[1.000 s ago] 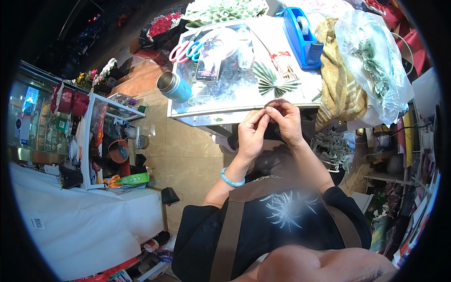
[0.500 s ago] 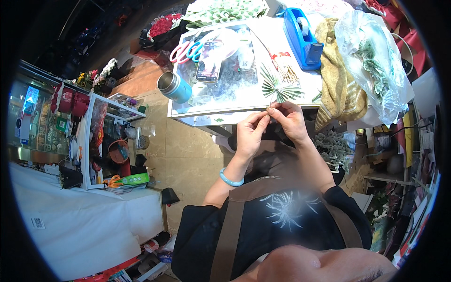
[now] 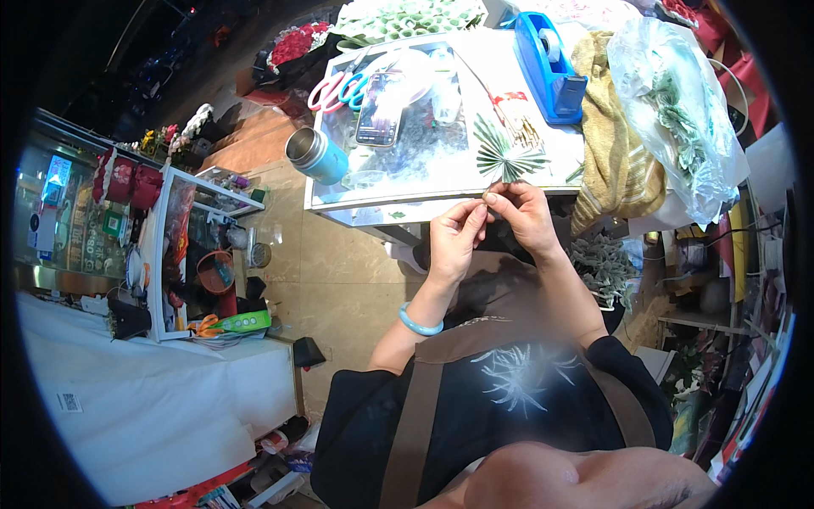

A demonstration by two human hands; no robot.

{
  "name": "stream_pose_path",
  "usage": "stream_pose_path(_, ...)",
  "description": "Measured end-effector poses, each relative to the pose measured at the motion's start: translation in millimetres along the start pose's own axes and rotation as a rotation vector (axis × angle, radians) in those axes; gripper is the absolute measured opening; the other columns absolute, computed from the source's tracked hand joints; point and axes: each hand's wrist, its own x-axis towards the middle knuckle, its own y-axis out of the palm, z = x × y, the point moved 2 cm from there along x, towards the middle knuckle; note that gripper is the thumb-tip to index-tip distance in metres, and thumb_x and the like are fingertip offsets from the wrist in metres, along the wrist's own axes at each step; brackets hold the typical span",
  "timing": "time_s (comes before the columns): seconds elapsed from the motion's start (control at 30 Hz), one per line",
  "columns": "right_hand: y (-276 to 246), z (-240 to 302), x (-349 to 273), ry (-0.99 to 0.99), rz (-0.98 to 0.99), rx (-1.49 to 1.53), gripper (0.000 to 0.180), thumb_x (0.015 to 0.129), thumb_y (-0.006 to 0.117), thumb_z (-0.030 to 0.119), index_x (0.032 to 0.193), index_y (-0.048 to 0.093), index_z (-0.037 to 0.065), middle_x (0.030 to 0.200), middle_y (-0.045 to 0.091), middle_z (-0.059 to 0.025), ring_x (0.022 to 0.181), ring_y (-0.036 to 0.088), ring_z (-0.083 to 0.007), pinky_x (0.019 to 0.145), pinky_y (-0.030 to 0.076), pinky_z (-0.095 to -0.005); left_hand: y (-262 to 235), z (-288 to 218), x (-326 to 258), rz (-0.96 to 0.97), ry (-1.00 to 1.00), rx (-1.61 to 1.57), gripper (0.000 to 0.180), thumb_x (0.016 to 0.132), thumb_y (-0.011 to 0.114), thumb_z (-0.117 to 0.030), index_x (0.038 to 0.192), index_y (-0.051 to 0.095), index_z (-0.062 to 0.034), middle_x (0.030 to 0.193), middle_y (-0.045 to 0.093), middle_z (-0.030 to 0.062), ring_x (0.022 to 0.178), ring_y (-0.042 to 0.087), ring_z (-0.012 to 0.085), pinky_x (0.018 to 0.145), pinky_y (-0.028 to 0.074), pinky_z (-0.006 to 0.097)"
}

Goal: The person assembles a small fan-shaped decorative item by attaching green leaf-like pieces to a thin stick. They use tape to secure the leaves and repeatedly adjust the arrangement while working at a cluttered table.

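At the table's near edge, a small pleated green-and-white fan (image 3: 509,159) spreads out, its gathered base at my fingertips. My right hand (image 3: 526,222) pinches that base with thumb and forefinger. Close against it, my left hand (image 3: 456,237) is closed, thumb pressed to the fingers, by the bottom of the fan. Whatever thin piece sits between the fingertips is too small to make out. Beyond the fan lies a bundle of thin brown sticks (image 3: 527,136) in a red-and-white wrapper.
A blue tape dispenser (image 3: 549,76) stands at the back right, beside a mustard towel (image 3: 615,161) and a clear bag (image 3: 632,64) of similar green pieces. Further left are a phone (image 3: 380,119), scissors (image 3: 326,92) and a steel-rimmed blue flask (image 3: 318,158) near the table corner.
The fan has tilted slightly and its pleats show more fully. Both hands stay together at its base, with only a small shift of the fingers.
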Motion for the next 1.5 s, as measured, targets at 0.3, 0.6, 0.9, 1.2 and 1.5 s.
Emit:
stream_pose_path(0.3, -2.4, -1.8, 2.8, -0.034, -0.061, -0.098, 0.011, 0.083, 0.062, 0.008, 0.086, 0.061, -0.004, 0.076, 0.059, -0.0016, 0.067, 0.055, -0.0052, 0.06, 0.045, -0.0189, 8.8, -5.4, -5.1, -0.08, 0.287, 0.444, 0.02, 0.088, 0.056, -0.008, 0.103, 0.061, 0.0043, 0.075, 0.061, 0.0055, 0.058, 0.049, 0.0066, 0.054, 0.042, 0.02)
stream_pose_path(0.6, -1.3, 2.7, 1.4, -0.02, -0.047, -0.075, 0.009, 0.083, 0.062, 0.006, 0.085, 0.062, -0.003, 0.07, 0.061, -0.0012, 0.064, 0.055, -0.0049, 0.059, 0.045, -0.0184, 4.1, -1.1, -2.9, -0.036, 0.12, 0.202, 0.02, 0.089, 0.055, -0.009, 0.103, 0.061, 0.0038, 0.078, 0.062, 0.0047, 0.059, 0.048, 0.0053, 0.051, 0.039, 0.018)
stream_pose_path(0.9, 3.8, 6.6, 2.0, -0.105, -0.014, -0.144, 0.01, 0.082, 0.062, 0.005, 0.08, 0.062, -0.004, 0.073, 0.058, -0.0026, 0.065, 0.056, -0.0069, 0.058, 0.045, -0.0195, -5.9, 8.9, 3.1, 0.06, -0.203, -0.388, 0.016, 0.087, 0.058, -0.012, 0.098, 0.061, -0.001, 0.076, 0.06, 0.002, 0.058, 0.047, 0.0055, 0.047, 0.036, 0.016)
stream_pose_path(1.2, 7.7, 3.2, 1.2, -0.05, -0.054, -0.111, 0.009, 0.082, 0.063, 0.005, 0.083, 0.062, -0.004, 0.072, 0.059, -0.0016, 0.063, 0.054, -0.0056, 0.056, 0.043, -0.0187, 0.1, -0.1, -2.8, -0.045, -0.003, -0.055, 0.015, 0.087, 0.059, -0.013, 0.094, 0.063, -0.0004, 0.069, 0.056, -0.0016, 0.053, 0.043, 0.0029, 0.044, 0.031, 0.016)
stream_pose_path(1.5, 19.1, -5.8, 1.9, -0.101, -0.132, -0.115, 0.011, 0.083, 0.062, 0.007, 0.085, 0.059, -0.004, 0.072, 0.058, -0.0002, 0.064, 0.051, -0.003, 0.056, 0.043, -0.0181, 0.4, 3.1, -2.1, -0.158, 0.213, 0.22, 0.019, 0.089, 0.057, -0.011, 0.099, 0.063, 0.003, 0.076, 0.059, -0.0004, 0.064, 0.049, 0.0044, 0.056, 0.04, 0.017)
